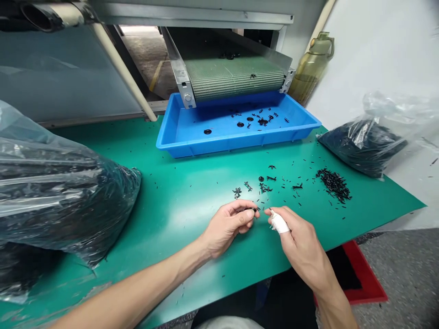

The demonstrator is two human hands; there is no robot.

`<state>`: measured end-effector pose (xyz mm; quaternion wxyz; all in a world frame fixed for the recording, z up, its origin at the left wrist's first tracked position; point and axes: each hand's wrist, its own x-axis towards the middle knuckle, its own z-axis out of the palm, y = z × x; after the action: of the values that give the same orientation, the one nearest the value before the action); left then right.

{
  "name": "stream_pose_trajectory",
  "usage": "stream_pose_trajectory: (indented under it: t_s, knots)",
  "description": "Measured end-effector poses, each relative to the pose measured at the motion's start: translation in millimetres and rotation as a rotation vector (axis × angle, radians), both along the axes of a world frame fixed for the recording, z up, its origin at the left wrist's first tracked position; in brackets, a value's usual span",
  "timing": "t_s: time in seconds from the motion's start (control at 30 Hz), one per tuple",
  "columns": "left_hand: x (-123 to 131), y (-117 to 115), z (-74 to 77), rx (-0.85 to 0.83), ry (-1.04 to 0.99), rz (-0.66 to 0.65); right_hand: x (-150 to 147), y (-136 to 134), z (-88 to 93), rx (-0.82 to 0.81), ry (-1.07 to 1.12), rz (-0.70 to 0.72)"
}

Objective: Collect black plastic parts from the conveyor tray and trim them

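Note:
My left hand (233,224) pinches a small black plastic part (253,209) between thumb and fingers, over the green tabletop. Just right of it is my right hand (295,235), its thumb wrapped in white tape (279,222). Thumb and index finger are pressed together there; whatever lies between them is too small to name. A narrow gap separates the hands. Beyond them lie several small black branched parts (263,188) and a black round piece (261,179). Short black pins are scattered about, with a pile of pins (334,185) farther right.
A blue tray (212,147) with black parts sits beneath a green conveyor belt (236,82). Clear bags of black parts stand left (65,192) and right (365,141). At the back right is a greenish bottle (313,68). Below the table edge lies a red tray (368,278).

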<state>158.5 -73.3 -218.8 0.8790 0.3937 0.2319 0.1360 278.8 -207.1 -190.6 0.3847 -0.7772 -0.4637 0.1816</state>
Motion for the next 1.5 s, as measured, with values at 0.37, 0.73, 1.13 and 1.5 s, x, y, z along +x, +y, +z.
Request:
stream_pose_trajectory:
  t_s: [0.37, 0.73, 1.13, 1.5]
  knots:
    - [0.6, 0.7, -4.5, 0.026, 0.006, -0.073, -9.4, -3.3, -1.8, 0.074, -0.442, 0.070]
    - [0.0, 1.1, -8.7, 0.097, 0.044, -0.115, -2.0, -3.4, 6.5, 0.067, -0.669, 0.223]
    - [-1.8, 4.5, -10.9, 0.129, 0.005, -0.278, 5.4, -9.0, 14.7, 0.045, -0.715, 0.333]
    - [-2.7, 2.0, -9.1, 0.262, 0.109, -0.260, -10.8, -5.4, 10.4, -0.020, -0.725, 0.206]
